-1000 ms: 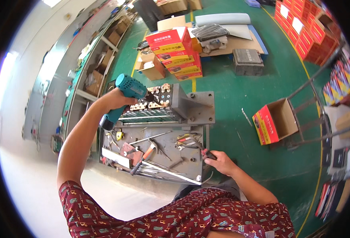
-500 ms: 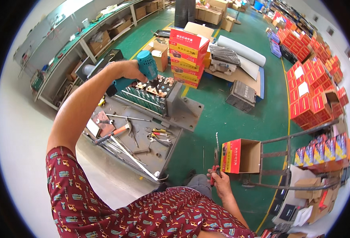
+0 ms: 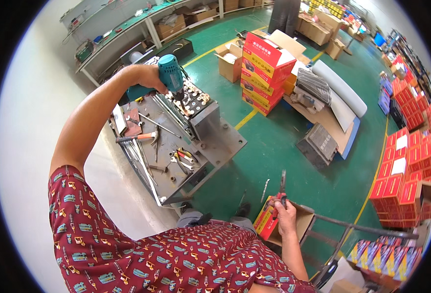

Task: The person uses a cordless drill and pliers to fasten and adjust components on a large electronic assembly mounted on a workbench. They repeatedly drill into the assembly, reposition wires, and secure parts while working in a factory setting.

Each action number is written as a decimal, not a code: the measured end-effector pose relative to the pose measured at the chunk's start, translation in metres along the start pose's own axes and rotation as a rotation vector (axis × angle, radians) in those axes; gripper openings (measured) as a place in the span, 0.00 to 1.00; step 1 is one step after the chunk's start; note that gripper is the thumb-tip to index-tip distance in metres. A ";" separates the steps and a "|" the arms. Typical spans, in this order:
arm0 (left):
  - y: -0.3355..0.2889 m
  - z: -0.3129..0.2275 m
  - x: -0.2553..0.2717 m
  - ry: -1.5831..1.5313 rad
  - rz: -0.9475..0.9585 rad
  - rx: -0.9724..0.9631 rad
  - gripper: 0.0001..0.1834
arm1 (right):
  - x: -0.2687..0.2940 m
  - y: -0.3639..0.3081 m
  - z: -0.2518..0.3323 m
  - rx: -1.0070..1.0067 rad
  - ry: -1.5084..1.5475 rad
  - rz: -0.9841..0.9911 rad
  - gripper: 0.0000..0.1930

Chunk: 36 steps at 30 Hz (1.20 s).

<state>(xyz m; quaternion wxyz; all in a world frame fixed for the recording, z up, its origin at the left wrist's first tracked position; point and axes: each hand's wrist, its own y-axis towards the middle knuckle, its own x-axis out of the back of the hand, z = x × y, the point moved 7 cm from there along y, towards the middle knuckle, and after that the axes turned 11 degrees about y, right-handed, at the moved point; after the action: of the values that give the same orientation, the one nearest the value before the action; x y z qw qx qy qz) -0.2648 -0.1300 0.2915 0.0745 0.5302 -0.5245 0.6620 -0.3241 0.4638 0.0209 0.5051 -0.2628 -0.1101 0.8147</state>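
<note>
My left hand (image 3: pixel 149 77) is wrapped round a teal power drill (image 3: pixel 170 73). The drill points downward, its bit at the battery pack (image 3: pixel 196 100), whose dark top carries several pale and coppery terminals. Whether the bit touches a terminal, I cannot make out. That pack stands on a grey metal workbench (image 3: pixel 164 141), against an upright metal bracket (image 3: pixel 209 122). Low on the right, my right hand (image 3: pixel 287 217) is closed on red-handled pliers (image 3: pixel 280 195), their jaws pointing away from me above an open red and yellow box (image 3: pixel 303 222).
On the bench lie a hammer (image 3: pixel 139 137), several pliers and wrenches (image 3: pixel 182 160), and metal rods (image 3: pixel 139 158). Stacked red and yellow boxes (image 3: pixel 264 73) stand beyond it. A dark case (image 3: pixel 318 145) sits on the green floor, and a metal trolley frame (image 3: pixel 352 227) is at right.
My view has swung, so the bench and boxes appear shifted. My right hand has raised the pliers, now over the open box. The drill remains at the battery pack.
</note>
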 end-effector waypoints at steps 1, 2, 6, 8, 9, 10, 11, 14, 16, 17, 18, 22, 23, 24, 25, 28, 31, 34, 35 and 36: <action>0.001 -0.001 0.003 0.060 -0.048 0.029 0.22 | 0.013 0.009 0.010 0.002 0.022 -0.003 0.17; 0.000 -0.002 0.002 0.073 -0.045 0.042 0.22 | 0.022 0.017 0.017 0.003 0.044 -0.005 0.17; -0.001 -0.022 0.010 0.115 -0.024 0.081 0.19 | 0.032 0.062 0.046 -0.005 0.004 0.026 0.17; 0.002 -0.025 0.012 0.131 0.012 0.075 0.18 | 0.017 0.088 0.051 -0.028 0.006 0.070 0.17; 0.003 -0.027 0.012 0.111 -0.011 0.072 0.18 | 0.008 0.099 0.055 -0.037 -0.004 0.091 0.17; 0.005 -0.027 0.012 0.087 -0.016 0.076 0.18 | -0.004 0.109 0.058 -0.047 -0.012 0.111 0.17; 0.007 -0.025 0.013 0.063 -0.021 0.080 0.19 | -0.018 0.119 0.060 -0.066 -0.024 0.143 0.16; 0.013 -0.027 0.021 0.036 0.014 0.088 0.22 | -0.059 0.138 0.079 -0.132 -0.051 0.217 0.16; 0.013 -0.036 0.023 -0.008 0.016 0.066 0.23 | -0.067 0.149 0.091 -0.144 -0.079 0.248 0.16; 0.020 -0.032 0.024 -0.020 0.033 0.058 0.25 | -0.072 0.155 0.101 -0.146 -0.092 0.262 0.16; 0.023 -0.028 0.024 -0.011 0.046 0.032 0.25 | -0.078 0.159 0.107 -0.161 -0.105 0.279 0.16; 0.034 -0.018 0.021 -0.037 0.088 0.003 0.25 | -0.090 0.204 0.127 -0.154 -0.264 0.318 0.16; 0.035 -0.016 0.016 -0.057 0.084 0.034 0.26 | -0.091 0.215 0.129 -0.172 -0.230 0.339 0.16; 0.033 -0.014 0.018 -0.067 0.072 0.076 0.26 | -0.092 0.226 0.129 -0.204 -0.234 0.353 0.17; 0.030 -0.018 0.021 -0.075 0.059 0.109 0.27 | -0.094 0.240 0.132 -0.224 -0.237 0.365 0.17; 0.025 -0.018 0.016 -0.094 0.022 0.209 0.27 | -0.105 0.283 0.141 -0.285 -0.288 0.448 0.19; 0.003 -0.032 0.016 -0.110 -0.012 0.380 0.26 | -0.123 0.332 0.154 -0.314 -0.336 0.562 0.20; -0.017 -0.034 -0.006 -0.179 -0.148 0.275 0.27 | -0.140 0.379 0.170 -0.327 -0.458 0.708 0.20; -0.029 -0.033 -0.012 -0.248 -0.204 0.375 0.27 | -0.145 0.395 0.177 -0.327 -0.486 0.743 0.20; -0.046 -0.044 -0.012 -0.355 -0.336 0.374 0.27 | -0.148 0.407 0.184 -0.336 -0.517 0.754 0.20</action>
<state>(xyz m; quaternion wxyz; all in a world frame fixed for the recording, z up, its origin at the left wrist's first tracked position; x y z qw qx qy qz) -0.2563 -0.0703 0.3154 -0.0087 0.7213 -0.3032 0.6226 -0.6830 0.1600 0.0406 0.0817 -0.1511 -0.2591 0.9505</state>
